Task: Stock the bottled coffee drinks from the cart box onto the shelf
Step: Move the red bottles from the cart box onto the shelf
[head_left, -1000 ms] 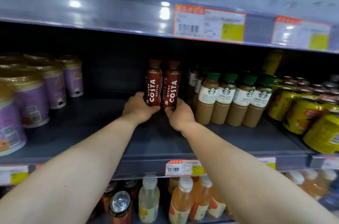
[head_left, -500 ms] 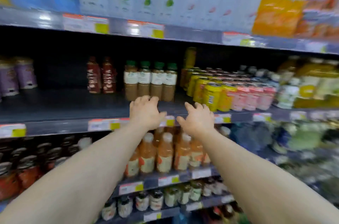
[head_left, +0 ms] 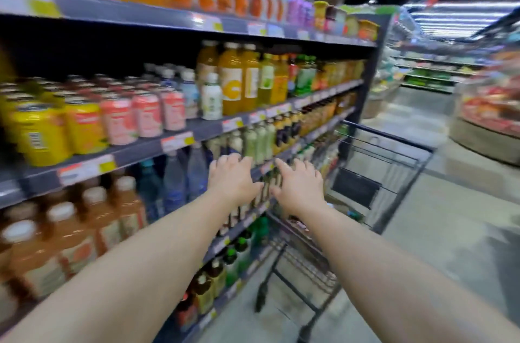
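A: Long aisle shelf (head_left: 180, 143) down the left side, packed with cans and bottles in blur. Shopping cart (head_left: 374, 174) parked beside it, ahead and to the right, long axis running along the aisle.

B: And the box of coffee bottles?

A: Not clearly in view. Probably inside the cart basket, under and beyond the right wrist; only dark, blurred shapes there, too smeared to name. No coffee bottles recognisable on this stretch of shelf either.

B: Hands?

A: Both empty. Left hand (head_left: 232, 178) stretched forward, fingers straight and spread, palm down, in front of the lower shelf edge. Right hand (head_left: 299, 183) the same, fingers loose and extended, just beside the left, gripping nothing.

B: Which one closer to the cart?

A: The right, by a clear margin: over the near rim of the basket, while the left sits on the shelf side. From both, the cart lies forward, down and to the right.

B: Step in hand, then?

A: By judgement, reaching toward the cart for the next bottles. Likely a downward reach into the basket, right hand first. Much of the stocking probably left, though impossible to count from here.
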Available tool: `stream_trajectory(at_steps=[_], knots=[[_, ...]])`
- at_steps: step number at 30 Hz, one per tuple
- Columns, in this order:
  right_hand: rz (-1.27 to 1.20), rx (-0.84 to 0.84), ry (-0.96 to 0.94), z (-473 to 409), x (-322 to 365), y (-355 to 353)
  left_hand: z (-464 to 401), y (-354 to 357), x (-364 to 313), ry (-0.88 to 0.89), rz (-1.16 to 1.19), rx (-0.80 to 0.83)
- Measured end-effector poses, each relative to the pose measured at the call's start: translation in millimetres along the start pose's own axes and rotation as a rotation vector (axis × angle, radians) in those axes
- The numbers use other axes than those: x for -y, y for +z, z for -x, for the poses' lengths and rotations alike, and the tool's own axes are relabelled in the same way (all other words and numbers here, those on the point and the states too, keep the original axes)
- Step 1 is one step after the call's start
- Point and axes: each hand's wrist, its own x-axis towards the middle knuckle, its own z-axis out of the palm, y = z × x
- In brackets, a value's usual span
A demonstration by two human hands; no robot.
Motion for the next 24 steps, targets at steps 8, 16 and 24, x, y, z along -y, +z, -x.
stream_trajectory(at_steps=[8, 16, 24], knots=[[-0.053, 0.057, 0.347, -88.4, -164.2, 17.1, -146.0, 72.9, -96.2, 0.204, 0.059, 0.127], [-0.133, 0.223, 0.431, -150.2, -248.8, 101.6, -239.6, 168.2, -118.6, 0.219, 0.082, 0.359], [-0.169, 0.539, 0.352, -221.4, -324.1, 213.6, -283.7, 277.6, -137.9, -0.069, 0.209, 0.529]])
